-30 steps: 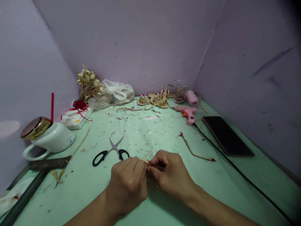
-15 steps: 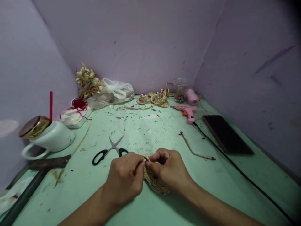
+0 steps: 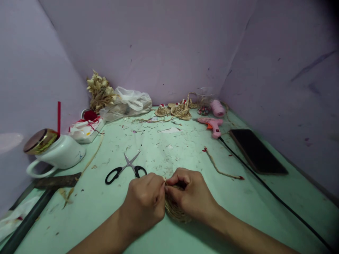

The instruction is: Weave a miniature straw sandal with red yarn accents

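Observation:
A woven straw piece (image 3: 176, 211), rounded at its lower edge, is held between both hands low in the middle of the view. My left hand (image 3: 145, 199) is closed, its thumb and fingers pinching the piece's upper edge. Right against it, my right hand (image 3: 189, 192) pinches the same edge between thumb and forefinger. The fingers cover most of the piece's top. Just beyond my left hand lie black-handled scissors (image 3: 128, 163), blades apart. To the right, a short braided cord (image 3: 215, 167) with red-tied ends rests on the green table (image 3: 159, 148).
A hammer (image 3: 57, 181) and a white mug (image 3: 65, 151) with a gold-lidded jar (image 3: 42, 141) stand left. At the back are a plastic bag (image 3: 129, 104), small straw hats (image 3: 181, 111) and pink thread (image 3: 217, 108). A pink glue gun (image 3: 213, 125), its black cable and a phone (image 3: 256, 150) lie right.
My left hand has shifted slightly right and down, nearer my right hand. The fingertips now hide the red bit seen at the straw piece's edge. My right hand keeps its pinch.

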`<state>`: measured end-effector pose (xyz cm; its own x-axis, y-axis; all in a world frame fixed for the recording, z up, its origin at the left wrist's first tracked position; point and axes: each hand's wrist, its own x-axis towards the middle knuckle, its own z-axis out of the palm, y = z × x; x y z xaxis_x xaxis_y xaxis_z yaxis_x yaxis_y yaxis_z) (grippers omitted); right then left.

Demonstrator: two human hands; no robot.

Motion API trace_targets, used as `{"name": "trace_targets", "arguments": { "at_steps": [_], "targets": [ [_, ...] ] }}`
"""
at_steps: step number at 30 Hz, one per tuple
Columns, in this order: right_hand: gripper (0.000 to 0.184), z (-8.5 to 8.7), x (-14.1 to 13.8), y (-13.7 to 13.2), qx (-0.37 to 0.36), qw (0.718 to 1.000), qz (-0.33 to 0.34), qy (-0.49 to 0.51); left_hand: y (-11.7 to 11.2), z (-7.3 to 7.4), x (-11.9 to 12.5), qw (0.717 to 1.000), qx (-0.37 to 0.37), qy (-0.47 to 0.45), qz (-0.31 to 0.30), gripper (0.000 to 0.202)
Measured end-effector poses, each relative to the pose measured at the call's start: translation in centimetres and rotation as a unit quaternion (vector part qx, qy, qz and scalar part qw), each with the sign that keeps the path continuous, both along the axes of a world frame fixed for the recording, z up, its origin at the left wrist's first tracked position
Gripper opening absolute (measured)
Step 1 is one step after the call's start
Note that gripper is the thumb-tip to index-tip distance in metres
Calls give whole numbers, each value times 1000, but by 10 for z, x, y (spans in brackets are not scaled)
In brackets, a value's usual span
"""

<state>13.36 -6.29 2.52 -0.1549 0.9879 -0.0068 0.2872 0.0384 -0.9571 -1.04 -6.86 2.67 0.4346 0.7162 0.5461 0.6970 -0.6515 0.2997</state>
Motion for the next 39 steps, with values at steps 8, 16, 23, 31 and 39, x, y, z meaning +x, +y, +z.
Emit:
{"name": "trace_targets", "arguments": {
  "at_steps": [8,16,23,31,39],
  "targets": [
    [11,-4,-6,7,-81,985,-91,123,14,20,-13,985,-75,-138,72,21],
    [22,0,-7,1,-126,964,-52,227,28,21,-16,640,-583,-497,60,24],
    [28,7,1,7,-223,919,68,318,28,19,-20,621,-619,-480,13,21],
    [11,7,4,6,-91,979,107,151,27,16,-20,643,-622,-446,8,22],
    [9,3,7,-1,91,985,142,-33,24,15,-14,631,-630,-452,6,23]
  ]
}}
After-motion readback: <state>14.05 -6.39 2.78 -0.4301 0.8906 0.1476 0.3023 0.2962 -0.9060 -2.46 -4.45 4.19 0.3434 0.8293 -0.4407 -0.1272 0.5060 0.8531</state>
